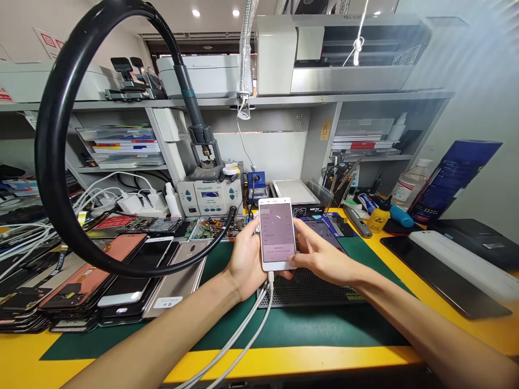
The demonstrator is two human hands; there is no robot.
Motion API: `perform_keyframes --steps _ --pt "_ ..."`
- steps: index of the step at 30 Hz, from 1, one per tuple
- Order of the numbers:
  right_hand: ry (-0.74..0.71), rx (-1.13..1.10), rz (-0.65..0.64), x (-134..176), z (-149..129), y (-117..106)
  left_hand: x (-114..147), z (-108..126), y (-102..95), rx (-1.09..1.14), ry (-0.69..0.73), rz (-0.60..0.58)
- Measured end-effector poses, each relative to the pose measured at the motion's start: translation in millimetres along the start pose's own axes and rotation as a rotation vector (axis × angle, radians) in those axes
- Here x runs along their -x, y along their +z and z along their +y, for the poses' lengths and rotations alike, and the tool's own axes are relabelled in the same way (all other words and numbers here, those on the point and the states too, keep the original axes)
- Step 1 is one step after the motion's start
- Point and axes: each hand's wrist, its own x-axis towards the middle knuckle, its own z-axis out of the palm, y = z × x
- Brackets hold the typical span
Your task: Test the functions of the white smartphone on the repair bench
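A white smartphone [278, 229] is held upright in front of me, its lit screen showing a menu with a panel of small text at the bottom. My left hand [247, 262] wraps its left side and back. From the right, my right hand [320, 251] also grips the phone, with the thumb at the screen's lower right corner and some fingers hidden behind. A white cable [271, 278] is plugged into the phone's lower edge and runs down toward me. Below the phone, a black perforated plate [312, 292] lies on the green mat [320, 329].
Stacked phones and screens [121, 270] cover the left side. A thick black hose [48, 162] loops down from a hot-air station [211, 197]. At right stand a yellow bottle [380, 216], a clear bottle [409, 183] and a flat black device [441, 278]. Shelves line the back.
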Motion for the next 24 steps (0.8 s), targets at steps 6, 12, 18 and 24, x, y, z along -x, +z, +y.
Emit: perform_keyframes --steps 6,12,18,24 --pt "-0.001 0.045 -0.008 1.3 0.8 -1.0 -0.1 0.1 0.6 0.004 -0.001 0.008" --pt "0.017 0.045 -0.01 1.4 2.0 -1.8 -0.5 -1.9 -1.0 0.002 0.004 0.025" --pt "0.014 0.047 -0.011 1.4 -0.5 0.3 -0.9 -1.6 -0.9 0.001 0.001 0.032" --pt "0.027 0.056 -0.007 1.8 -3.0 1.4 -0.6 -1.4 -0.1 -0.006 -0.001 0.044"
